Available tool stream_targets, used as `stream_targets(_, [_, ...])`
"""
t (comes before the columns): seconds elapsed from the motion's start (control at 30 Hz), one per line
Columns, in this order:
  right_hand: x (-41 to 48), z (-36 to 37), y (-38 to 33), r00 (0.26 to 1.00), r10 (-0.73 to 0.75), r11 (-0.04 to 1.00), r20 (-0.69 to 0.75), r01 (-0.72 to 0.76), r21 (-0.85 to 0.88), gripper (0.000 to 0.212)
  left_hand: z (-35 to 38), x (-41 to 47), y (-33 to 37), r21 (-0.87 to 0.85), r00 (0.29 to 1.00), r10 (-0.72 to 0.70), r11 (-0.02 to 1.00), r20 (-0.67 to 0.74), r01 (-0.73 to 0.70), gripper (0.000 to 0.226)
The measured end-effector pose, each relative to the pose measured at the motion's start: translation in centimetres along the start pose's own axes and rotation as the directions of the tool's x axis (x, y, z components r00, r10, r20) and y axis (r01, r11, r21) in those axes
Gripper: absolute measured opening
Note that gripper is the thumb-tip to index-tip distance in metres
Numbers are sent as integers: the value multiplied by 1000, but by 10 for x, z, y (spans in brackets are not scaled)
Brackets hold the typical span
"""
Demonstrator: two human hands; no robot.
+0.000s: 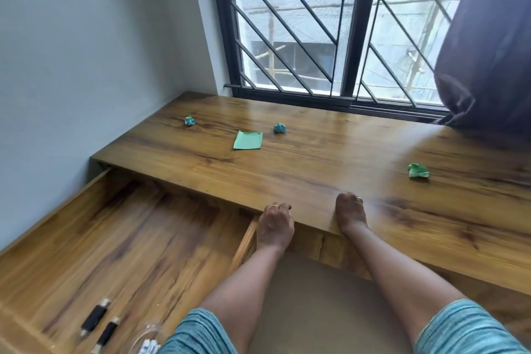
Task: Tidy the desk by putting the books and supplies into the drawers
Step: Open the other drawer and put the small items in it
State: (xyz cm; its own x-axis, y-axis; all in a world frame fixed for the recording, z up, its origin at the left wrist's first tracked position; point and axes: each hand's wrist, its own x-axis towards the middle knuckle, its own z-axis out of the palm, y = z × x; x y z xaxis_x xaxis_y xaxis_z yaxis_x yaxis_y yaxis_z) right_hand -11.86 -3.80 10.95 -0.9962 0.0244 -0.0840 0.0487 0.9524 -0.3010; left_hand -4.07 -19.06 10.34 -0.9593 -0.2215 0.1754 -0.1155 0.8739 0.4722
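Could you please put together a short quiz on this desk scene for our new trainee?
1. How many crumpled paper balls lie on the desk?
2. True or false: the drawer is closed.
3. Where is the flat green sheet? A) in the drawer B) on the desk C) on the windowsill

Key: 1. three; 2. false, it is pulled open; 3. B

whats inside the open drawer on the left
Two black markers and a clear jar of white pieces lie near the front of the drawer. Its back end runs under the desktop, so anything there is hidden.
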Motion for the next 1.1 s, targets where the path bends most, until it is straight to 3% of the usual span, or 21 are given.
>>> stream_targets(0.23, [-49, 27, -91, 974, -203, 979, -102, 201, -33, 36, -46, -19, -82, 16, 997, -56, 998, -52, 57, 30])
stream_targets(0.43, [-110, 84, -209, 932, -354, 932, -76, 358, 50, 22, -109, -43, -195, 37, 986, -155, 987, -68, 157, 29])
stream_targets(0.6, [-175, 150, -304, 829, -555, 827, 69, 541, 155, 18, -157, -67, -299, 138, 969, -237, 960, -73, 245, 29])
stream_targets(0.83, [-243, 232, -395, 723, -627, 779, 291, 576, 247, 23, -196, -93, -406, 190, 916, -402, 899, 0, 395, 26])
stream_targets(1.1, [-270, 282, -444, 657, -658, 748, 367, 626, 220, 23, -213, -104, -486, 314, 843, -528, 821, 101, 477, 24])
